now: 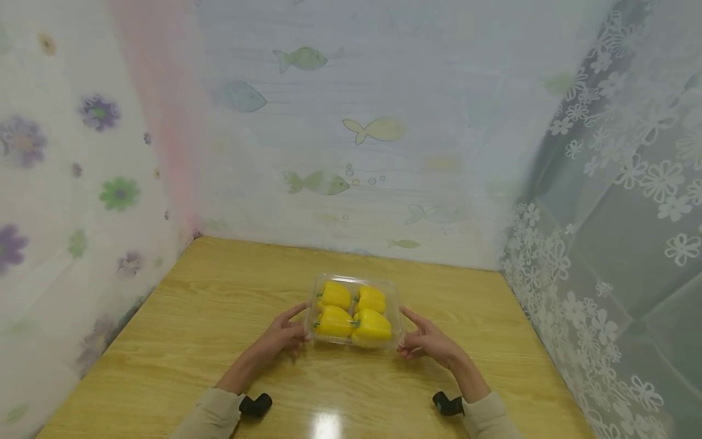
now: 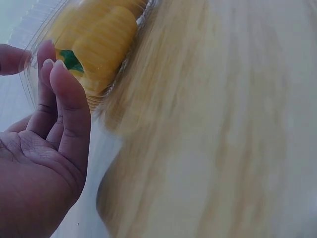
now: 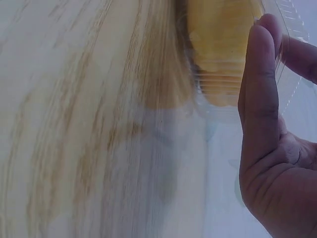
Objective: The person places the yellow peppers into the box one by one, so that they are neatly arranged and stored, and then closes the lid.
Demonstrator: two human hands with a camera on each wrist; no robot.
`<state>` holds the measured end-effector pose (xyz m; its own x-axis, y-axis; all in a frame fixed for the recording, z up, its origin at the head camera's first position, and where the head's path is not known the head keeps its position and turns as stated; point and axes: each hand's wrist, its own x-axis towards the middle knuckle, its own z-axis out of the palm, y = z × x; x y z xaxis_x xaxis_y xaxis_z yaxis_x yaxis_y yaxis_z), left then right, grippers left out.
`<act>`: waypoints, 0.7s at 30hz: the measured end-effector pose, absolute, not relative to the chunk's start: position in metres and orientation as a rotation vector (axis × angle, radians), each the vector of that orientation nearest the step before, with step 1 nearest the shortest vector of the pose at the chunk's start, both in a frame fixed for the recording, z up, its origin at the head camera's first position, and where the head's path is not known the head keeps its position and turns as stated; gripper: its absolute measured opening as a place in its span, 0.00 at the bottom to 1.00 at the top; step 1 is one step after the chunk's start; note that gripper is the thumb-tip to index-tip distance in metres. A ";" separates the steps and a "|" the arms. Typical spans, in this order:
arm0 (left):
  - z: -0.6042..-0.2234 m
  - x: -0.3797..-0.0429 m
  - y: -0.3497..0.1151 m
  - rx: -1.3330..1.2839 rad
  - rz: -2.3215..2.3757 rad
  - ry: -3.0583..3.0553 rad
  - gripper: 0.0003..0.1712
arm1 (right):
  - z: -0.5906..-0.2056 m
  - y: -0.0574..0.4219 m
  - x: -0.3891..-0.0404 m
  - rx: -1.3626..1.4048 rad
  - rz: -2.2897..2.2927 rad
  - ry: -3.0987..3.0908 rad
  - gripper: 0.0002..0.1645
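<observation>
A clear plastic clamshell box (image 1: 392, 299) with several yellow bell peppers (image 1: 372, 327) inside is at the middle of the wooden table. My left hand (image 1: 282, 332) pinches the box's left edge, its index finger stretched along the side. On the opposite edge my right hand (image 1: 430, 342) holds the box in much the same way. In the left wrist view, a green stem (image 2: 72, 60) shows through the plastic beside the fingertips. In the right wrist view, fingers lie on both sides of the clear rim, with a yellow pepper (image 3: 223, 34) behind it.
The wooden table (image 1: 219, 292) reaches back to a curtain with printed fish (image 1: 384, 129). Flowered curtains hang along the left (image 1: 99, 113) and right sides. Black devices (image 1: 256, 405) sit at both wrists by the beige sleeves (image 1: 211, 414).
</observation>
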<state>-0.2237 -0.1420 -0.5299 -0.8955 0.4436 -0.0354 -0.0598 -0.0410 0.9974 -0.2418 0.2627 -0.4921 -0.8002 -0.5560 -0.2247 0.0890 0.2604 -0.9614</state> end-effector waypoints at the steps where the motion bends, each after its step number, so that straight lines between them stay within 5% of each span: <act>1: -0.530 -0.224 -0.142 0.406 1.999 1.897 0.43 | -0.493 0.263 -0.242 -0.424 -1.584 2.004 0.54; 21: -0.531 -0.223 -0.136 0.362 2.078 1.862 0.43 | -0.495 0.260 -0.238 -0.484 -1.646 1.970 0.53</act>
